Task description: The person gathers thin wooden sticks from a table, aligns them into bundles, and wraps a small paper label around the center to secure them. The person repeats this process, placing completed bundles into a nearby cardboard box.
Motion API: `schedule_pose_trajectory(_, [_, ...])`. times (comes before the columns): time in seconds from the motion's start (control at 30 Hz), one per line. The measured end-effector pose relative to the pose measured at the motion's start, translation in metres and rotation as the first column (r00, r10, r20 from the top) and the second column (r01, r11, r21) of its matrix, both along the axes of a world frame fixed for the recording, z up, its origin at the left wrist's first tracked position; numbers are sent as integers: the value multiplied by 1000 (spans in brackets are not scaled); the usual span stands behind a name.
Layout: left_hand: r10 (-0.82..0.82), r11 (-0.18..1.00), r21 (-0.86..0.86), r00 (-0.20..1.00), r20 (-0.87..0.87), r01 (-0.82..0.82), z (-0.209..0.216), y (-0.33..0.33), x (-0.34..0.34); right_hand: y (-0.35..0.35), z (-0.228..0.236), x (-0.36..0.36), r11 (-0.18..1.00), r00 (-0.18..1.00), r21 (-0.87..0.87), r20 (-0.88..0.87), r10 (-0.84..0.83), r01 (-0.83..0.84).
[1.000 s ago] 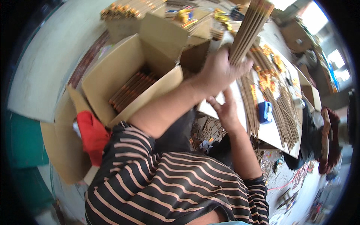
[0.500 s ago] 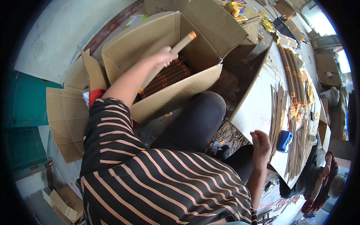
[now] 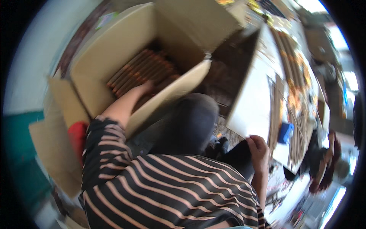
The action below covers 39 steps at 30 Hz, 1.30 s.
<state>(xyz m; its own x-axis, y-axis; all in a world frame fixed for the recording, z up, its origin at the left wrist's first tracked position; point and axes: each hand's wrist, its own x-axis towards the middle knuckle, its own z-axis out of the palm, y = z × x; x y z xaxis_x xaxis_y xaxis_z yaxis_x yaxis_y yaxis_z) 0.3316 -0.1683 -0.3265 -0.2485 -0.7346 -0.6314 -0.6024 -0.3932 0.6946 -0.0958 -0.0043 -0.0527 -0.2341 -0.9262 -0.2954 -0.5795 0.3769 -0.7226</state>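
Note:
My left hand (image 3: 145, 87) reaches down into a large cardboard box (image 3: 114, 42) at the upper left. Its fingers are smeared by motion and partly hidden behind the near wall, so their grip does not show. Rows of brown stick bundles (image 3: 139, 68) with reddish bands lie in the box, right by that hand. On the right, my right hand (image 3: 260, 149) hovers beside the corner of a white table (image 3: 248, 110). Its fingers are curled together, and nothing shows in them.
Loose brown sticks (image 3: 276, 110), a blue tool (image 3: 286, 133) and several long banded bundles (image 3: 286, 57) lie on the table. My raised knee (image 3: 190, 122) sits between box and table. Box flaps (image 3: 57, 141) stick out at the left. Scraps litter the floor.
My left hand has gone down into the box; the pale tube-like bundle it held above the rim no longer shows. My right hand has curled more. The whole view has shifted and blurred.

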Motion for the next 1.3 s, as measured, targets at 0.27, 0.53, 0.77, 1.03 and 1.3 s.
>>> schedule_pose_trajectory(0.27, [497,817,-130,800,-337,-562,72,-28,11,5,11,-20,988,989,-70,29,143,-140])
schedule_pose_trajectory(0.53, [249,695,-282,589,-769,-661,244,-13,-106,28,7,-93,913,981,-361,91,-170,192])
schedule_pose_trajectory(0.77, [85,939,-85,465,-881,-333,284,19,-282,40,2,-172,786,905,-450,257,-340,423])
schedule_pose_trajectory(1.03, [311,950,277,475,-823,-142,243,16,-379,18,5,-130,972,859,-234,-494,-133,16])
schedule_pose_trajectory(1.3, [275,950,306,636,-721,-64,228,17,-392,-24,4,-138,974,901,-195,-433,17,-112])
